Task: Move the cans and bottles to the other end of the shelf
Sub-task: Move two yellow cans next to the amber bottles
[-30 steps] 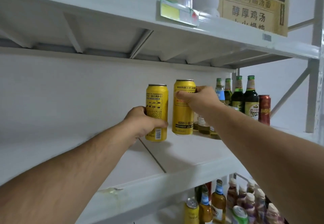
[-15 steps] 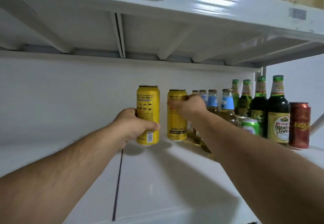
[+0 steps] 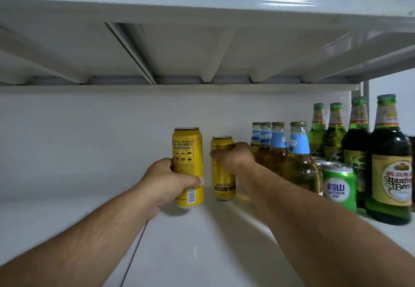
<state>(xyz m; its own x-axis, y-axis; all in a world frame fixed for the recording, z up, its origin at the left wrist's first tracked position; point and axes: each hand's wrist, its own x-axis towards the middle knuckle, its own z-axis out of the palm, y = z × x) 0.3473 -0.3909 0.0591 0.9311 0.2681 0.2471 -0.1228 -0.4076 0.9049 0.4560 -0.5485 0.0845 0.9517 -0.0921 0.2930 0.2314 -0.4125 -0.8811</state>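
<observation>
My left hand [image 3: 170, 180] grips a tall yellow can [image 3: 188, 149] around its lower half, upright and just above the white shelf [image 3: 190, 253]. My right hand [image 3: 233, 155] holds a second yellow can [image 3: 222, 185] near its top; that can stands further back. To the right stand several clear bottles with blue neck labels [image 3: 299, 152], several green beer bottles [image 3: 389, 163] and a green can [image 3: 339, 185].
The upper shelf's underside [image 3: 202, 46] with its ribs hangs low overhead. A seam [image 3: 134, 248] runs across the shelf board below my left forearm. The back wall [image 3: 78, 140] is plain white, and the shelf stretches bare to the left.
The view has dropped and closed in on the shelf. Both hands still hold their yellow cans, and both cans have shifted slightly left, away from the bottles.
</observation>
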